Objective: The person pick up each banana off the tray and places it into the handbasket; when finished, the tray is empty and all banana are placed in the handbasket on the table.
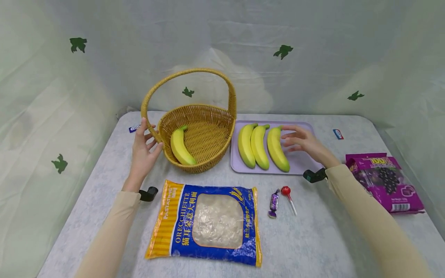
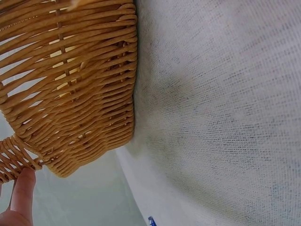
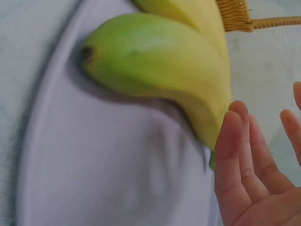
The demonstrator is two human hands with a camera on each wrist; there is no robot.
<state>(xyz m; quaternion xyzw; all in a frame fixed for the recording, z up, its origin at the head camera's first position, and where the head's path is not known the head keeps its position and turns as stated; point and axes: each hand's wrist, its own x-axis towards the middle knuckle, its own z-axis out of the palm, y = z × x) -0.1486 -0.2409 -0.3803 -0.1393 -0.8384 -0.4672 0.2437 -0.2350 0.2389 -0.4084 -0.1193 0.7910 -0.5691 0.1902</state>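
Note:
A wicker basket [image 1: 205, 131] stands at the back left with one banana [image 1: 180, 148] inside it. My left hand [image 1: 143, 154] holds the foot of its tall handle [image 1: 148, 98], and a fingertip against the weave shows at the edge of the left wrist view. Beside the basket, a lilac tray [image 1: 302, 166] carries three more bananas. Over the tray, my right hand [image 1: 304, 143] hovers next to the rightmost banana [image 1: 277, 148], its fingers extended. The right wrist view shows these fingers [image 3: 229, 146] near that banana's stem end, holding nothing.
In front of the basket lies a blue and yellow pasta bag [image 1: 217, 224]. A purple wrapped candy [image 1: 274, 203] and a red lollipop [image 1: 286, 191] lie below the tray. On the right is a purple grape candy bag [image 1: 386, 183]; small packets [image 1: 338, 134] lie near the back corners.

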